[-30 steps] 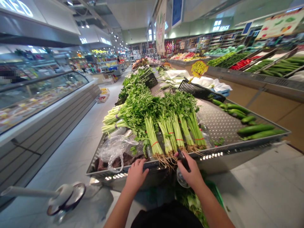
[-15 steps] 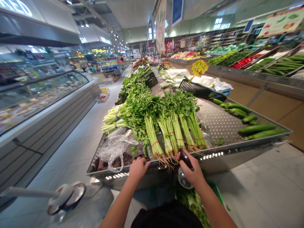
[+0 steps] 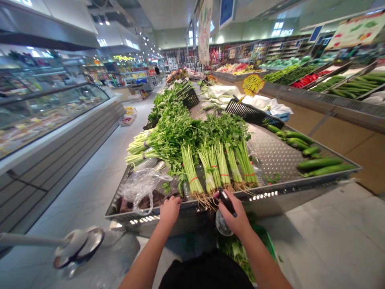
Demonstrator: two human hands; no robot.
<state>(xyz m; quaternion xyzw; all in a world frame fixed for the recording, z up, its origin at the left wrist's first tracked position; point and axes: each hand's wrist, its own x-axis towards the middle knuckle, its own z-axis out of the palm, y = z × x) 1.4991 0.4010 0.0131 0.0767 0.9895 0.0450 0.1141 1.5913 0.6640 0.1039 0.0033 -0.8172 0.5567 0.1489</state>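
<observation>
From my remote seat, taking the picture's middle as the clock's centre, the nearest thing I see is a green crate of loose leaves, low between 4 and 5 o'clock. My right hand hangs above it at 5 o'clock, fingers wrapped around a clear, round-bodied, black-topped bottle, apparently a sprayer. My left hand lies at 7 o'clock over the near rim of the metal tray; I see nothing pinched in it and cannot tell whether its fingers press the rim. If my right grip slackened on a damp surface, the bottle could drop into the crate. A low forward move could knock its body against the rim, or snag its top in the trailing roots of the celery bunches, which stand just beyond, root ends toward me, at about 5 o'clock; I cannot tell whether bottle and roots touch. A sideways sweep of my left hand could drag the crumpled plastic bag at 8 o'clock, because its loose loop lies so near. Farther off, the long green vegetables at 3 o'clock and the black basket at 2 o'clock sit well apart from both hands.
</observation>
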